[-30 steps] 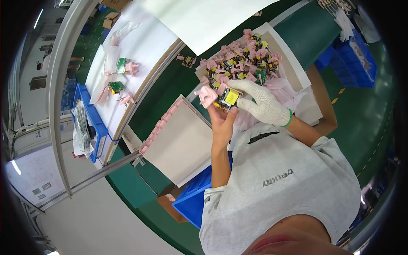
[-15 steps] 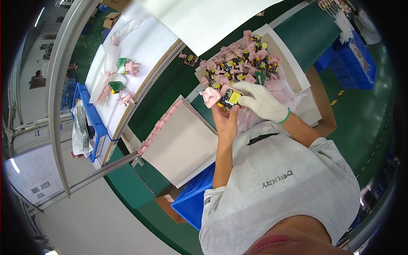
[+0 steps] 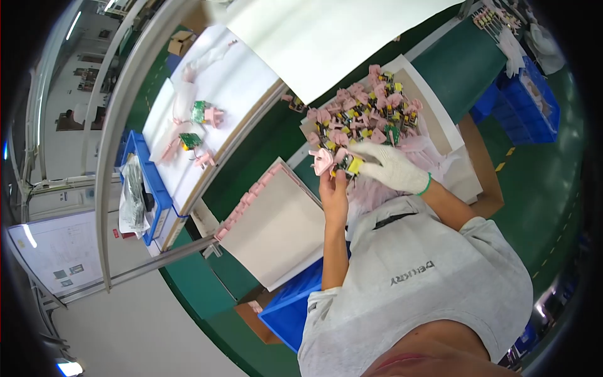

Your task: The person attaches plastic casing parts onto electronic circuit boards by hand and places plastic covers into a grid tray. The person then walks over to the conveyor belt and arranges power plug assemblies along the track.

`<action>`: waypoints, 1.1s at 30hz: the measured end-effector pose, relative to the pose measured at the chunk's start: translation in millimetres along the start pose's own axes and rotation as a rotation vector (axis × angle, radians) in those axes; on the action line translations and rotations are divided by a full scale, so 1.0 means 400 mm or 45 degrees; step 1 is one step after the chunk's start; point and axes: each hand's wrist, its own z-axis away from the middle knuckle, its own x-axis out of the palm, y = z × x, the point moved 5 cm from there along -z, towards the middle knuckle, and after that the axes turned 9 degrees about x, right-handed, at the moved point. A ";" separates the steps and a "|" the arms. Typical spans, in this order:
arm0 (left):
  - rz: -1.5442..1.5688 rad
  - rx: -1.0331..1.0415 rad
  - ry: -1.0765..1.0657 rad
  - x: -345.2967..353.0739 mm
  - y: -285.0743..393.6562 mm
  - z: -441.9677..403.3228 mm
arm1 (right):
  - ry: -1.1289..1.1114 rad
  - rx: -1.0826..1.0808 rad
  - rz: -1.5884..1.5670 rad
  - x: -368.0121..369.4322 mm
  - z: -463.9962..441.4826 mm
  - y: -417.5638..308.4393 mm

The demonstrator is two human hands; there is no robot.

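Observation:
My bare left hand [image 3: 334, 198] pinches a pink plug housing [image 3: 323, 162] with its attached circuit board, which carries a yellow component [image 3: 355, 165]. On the right side of the same assembly, my right hand [image 3: 396, 169], in a white knitted glove with a green cuff, has its thumb and fingers closed at the board's edge; the fingertips are slightly blurred. Just beyond both hands lies a heap of similar pink plug assemblies [image 3: 370, 107] on a cardboard sheet. Pink plastic film [image 3: 421, 151] lies beside the heap, partly behind the glove.
Left of my hands, a cardboard-covered tray [image 3: 273, 226] has a row of pink housings along its edge. A white table [image 3: 242, 69] holds two green boards with pink plugs. Blue bins [image 3: 292, 311] [image 3: 527, 103] stand low and right. A metal frame [image 3: 116, 125] rises at left.
The view has shifted, so the surroundings appear lower and farther right. The held assembly is turned somewhat, with its yellow component showing smaller. Both hands remain at the assembly.

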 end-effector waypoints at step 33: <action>-0.018 0.111 -0.541 0.061 -0.114 -0.012 | 0.176 0.119 0.009 -0.032 0.004 0.199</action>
